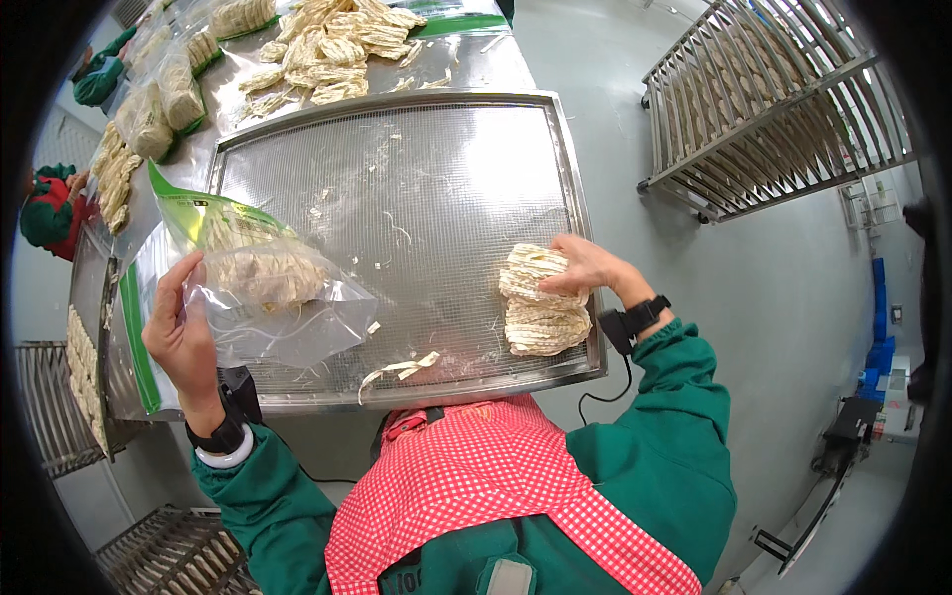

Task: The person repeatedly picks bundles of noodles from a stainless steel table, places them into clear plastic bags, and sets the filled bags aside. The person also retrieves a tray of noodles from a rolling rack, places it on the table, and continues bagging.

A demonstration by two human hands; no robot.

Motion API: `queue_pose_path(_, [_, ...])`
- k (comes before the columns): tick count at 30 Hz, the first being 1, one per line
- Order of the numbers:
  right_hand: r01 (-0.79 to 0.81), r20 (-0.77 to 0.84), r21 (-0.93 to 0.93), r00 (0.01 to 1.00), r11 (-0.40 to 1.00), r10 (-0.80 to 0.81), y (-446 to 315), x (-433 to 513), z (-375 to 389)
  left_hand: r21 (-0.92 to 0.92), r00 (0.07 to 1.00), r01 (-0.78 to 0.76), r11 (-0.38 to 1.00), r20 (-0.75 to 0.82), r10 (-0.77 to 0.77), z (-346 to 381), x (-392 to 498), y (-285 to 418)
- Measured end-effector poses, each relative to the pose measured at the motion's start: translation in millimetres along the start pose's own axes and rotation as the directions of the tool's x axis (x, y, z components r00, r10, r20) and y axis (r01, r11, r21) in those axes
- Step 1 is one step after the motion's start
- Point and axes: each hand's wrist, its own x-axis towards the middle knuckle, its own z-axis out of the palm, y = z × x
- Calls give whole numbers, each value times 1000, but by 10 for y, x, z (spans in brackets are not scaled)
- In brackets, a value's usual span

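My left hand (177, 331) pinches the edge of a clear plastic bag (290, 335) with a green printed panel. Dried noodle cakes (271, 275) lie inside that bag, whose wide end faces the middle of the tray. At the right side of the wire-mesh tray (446, 193), my right hand (595, 266) has its thumb and fingers around a pale dried noodle bundle (529, 269). Another noodle bundle (547, 327) touches it on the near side. Loose noodle strips (405, 368) and crumbs are scattered over the mesh.
Beyond the tray is a heap of noodle cakes (335, 44), with filled bags (145, 123) to its left. Flat bags (137, 327) lie under my left hand. A metal rack (758, 111) stands right. Two co-workers' green sleeves (100, 80) show at far left.
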Motion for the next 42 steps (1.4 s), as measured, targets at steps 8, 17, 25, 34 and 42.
queue_pose_path(8, [-93,-145,453,974,887,176,41,-530,-213,100,1000,2,995,-5,-1,72,8,104])
queue_pose_path(17, [147,-140,-54,978,988,-153,7,-712,440,157,994,101,983,-48,-94,108,24,200])
queue_pose_path(25, [-67,106,101,993,993,56,-101,-796,435,163,990,138,977,17,-142,133,-9,349])
queue_pose_path(34, [-29,-163,291,983,956,80,-175,-1121,854,299,991,-134,945,41,128,139,-75,279])
queue_pose_path(42, [525,-242,392,851,756,-466,-1469,-700,402,295,949,-314,902,66,309,299,-137,217])
